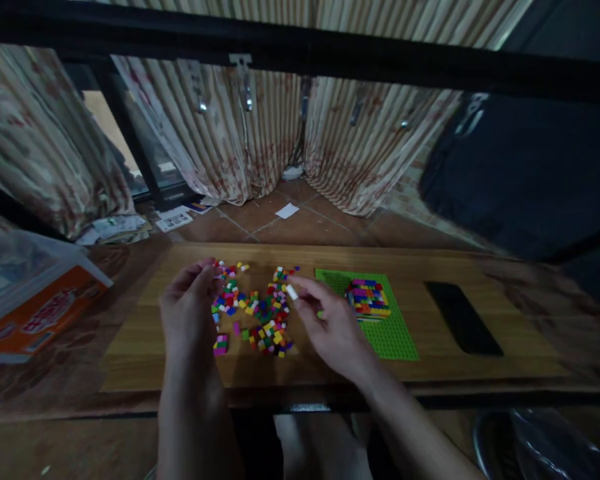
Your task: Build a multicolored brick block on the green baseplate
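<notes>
Toward nine o'clock from the middle of the wooden bench [150, 357], loose coloured bricks [270, 331] lie scattered between the hands. At the scatter's three o'clock side, the right hand [333, 323] pinches a white brick [292, 292] at its fingertips. At nine o'clock, the left hand [187, 293] has curled fingers; whether it grips anything cannot be told. Further toward three o'clock, a green baseplate [397, 337] carries a multicoloured brick block [370, 300].
</notes>
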The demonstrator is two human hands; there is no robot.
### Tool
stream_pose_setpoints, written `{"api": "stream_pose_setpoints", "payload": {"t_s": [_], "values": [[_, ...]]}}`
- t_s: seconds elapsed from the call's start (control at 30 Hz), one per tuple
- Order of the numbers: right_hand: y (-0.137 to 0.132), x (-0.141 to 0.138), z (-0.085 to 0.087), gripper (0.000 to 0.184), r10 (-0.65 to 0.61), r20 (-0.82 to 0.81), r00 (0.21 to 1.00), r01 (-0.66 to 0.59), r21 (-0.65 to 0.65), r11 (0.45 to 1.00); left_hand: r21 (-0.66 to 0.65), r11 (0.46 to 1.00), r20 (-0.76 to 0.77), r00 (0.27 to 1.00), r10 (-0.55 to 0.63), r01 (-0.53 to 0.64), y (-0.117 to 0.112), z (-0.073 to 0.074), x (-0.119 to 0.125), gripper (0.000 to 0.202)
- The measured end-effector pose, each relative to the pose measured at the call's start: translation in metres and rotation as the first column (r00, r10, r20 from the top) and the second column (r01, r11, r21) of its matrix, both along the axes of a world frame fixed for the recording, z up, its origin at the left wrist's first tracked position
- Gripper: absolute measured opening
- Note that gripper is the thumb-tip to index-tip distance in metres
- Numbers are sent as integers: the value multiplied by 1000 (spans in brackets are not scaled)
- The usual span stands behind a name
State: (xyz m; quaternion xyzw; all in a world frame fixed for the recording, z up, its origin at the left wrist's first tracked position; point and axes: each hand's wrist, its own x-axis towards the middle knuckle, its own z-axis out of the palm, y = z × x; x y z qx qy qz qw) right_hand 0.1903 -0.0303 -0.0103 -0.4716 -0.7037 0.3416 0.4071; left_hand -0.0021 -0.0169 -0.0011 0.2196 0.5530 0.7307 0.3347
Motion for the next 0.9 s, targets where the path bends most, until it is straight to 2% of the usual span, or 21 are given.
{"api": "stream_pose_setpoints", "payload": {"t_s": [0.1,0.2,0.33,0.43,0.53,0.73,0.9], "values": [[15,67,4,30,-192,-174,966,193,-15,981,-51,985,-84,982,-171,167,9,-6,36,23],[30,124,-1,30,-359,-266,895,346,-98,933,-98,931,-149,920,-364,352,20,-19,76,25],[40,166,-18,33,-474,-282,834,420,-231,877,-141,859,-246,823,-511,492,31,-41,116,20],[42,172,-30,34,-497,-260,828,429,-276,860,-168,829,-316,767,-558,534,35,-52,133,18],[44,171,-39,34,-439,-235,867,378,-265,887,-205,812,-369,725,-582,547,35,-57,142,18],[47,172,-54,38,-397,-167,902,340,-291,894,-296,796,-485,634,-602,528,33,-65,148,21],[48,164,-60,36,-318,-171,932,269,-258,928,-346,762,-530,556,-641,548,31,-72,149,26]]}}
